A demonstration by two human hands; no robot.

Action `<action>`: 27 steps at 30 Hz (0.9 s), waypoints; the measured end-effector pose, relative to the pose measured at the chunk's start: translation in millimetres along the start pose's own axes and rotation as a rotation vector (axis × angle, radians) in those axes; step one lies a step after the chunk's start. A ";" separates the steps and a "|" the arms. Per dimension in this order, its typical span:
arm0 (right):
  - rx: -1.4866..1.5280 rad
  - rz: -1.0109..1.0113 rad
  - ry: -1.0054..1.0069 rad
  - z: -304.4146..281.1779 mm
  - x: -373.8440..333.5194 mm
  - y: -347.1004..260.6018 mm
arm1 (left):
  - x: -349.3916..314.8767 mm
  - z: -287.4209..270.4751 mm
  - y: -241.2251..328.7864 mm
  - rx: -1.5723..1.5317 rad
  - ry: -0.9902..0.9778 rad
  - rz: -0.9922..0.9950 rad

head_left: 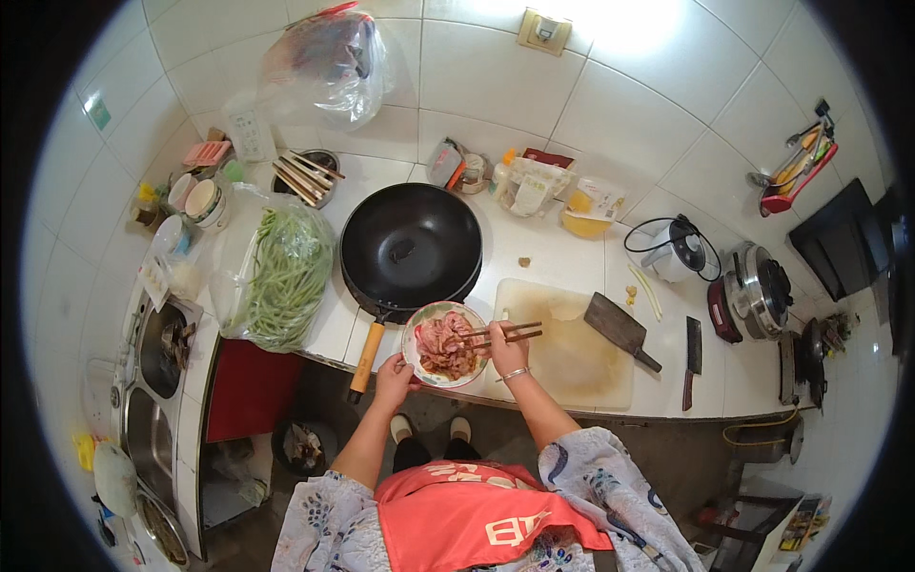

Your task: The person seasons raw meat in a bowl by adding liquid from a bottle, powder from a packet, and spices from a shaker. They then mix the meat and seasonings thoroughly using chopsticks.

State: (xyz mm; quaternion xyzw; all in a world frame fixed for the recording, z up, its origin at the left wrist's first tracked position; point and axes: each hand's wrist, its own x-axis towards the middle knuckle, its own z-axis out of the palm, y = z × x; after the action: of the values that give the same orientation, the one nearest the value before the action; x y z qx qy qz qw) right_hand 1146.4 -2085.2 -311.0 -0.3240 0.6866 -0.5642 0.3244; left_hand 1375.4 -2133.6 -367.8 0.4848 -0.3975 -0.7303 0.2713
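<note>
My left hand (393, 381) grips the left rim of a patterned bowl (465, 377) at the counter's front edge. Sliced raw meat (444, 336) fills the bowl, with brownish sauce over its lower part. In my right hand (509, 353) is a pair of chopsticks (519, 334); their tips reach into the meat. A black wok (410, 238) with a wooden handle (366, 362) stands just behind the bowl, and nothing shows inside it but a dark mark. Beside my right hand lies a stained cutting board (562, 372), with a cleaver (620, 329) across its right part.
A clear bag of green beans (286, 276) lies left of the wok. A second knife (693, 353), a white appliance (675, 250) and a pressure cooker (761, 286) stand or lie to the right. Seasoning bags (534, 186) line the wall. A sink (151, 439) is at far left.
</note>
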 end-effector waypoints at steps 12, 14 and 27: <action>0.267 0.101 -0.001 -22.8 -25.5 -61.1 | -1.3 -2.2 9.3 0.024 -0.048 -0.020; 0.167 0.080 -0.102 -25.0 -29.1 -76.3 | -0.8 -4.4 8.4 0.026 -0.072 -0.022; 0.114 0.172 -0.038 -23.3 10.1 -6.4 | -4.4 -1.2 16.9 0.002 -0.059 -0.043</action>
State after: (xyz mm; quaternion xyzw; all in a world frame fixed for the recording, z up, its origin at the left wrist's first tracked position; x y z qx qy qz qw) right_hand 1122.2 -2081.2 -301.9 -0.2558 0.6723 -0.5661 0.4025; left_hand 1378.3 -2139.6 -351.6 0.4719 -0.3955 -0.7495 0.2432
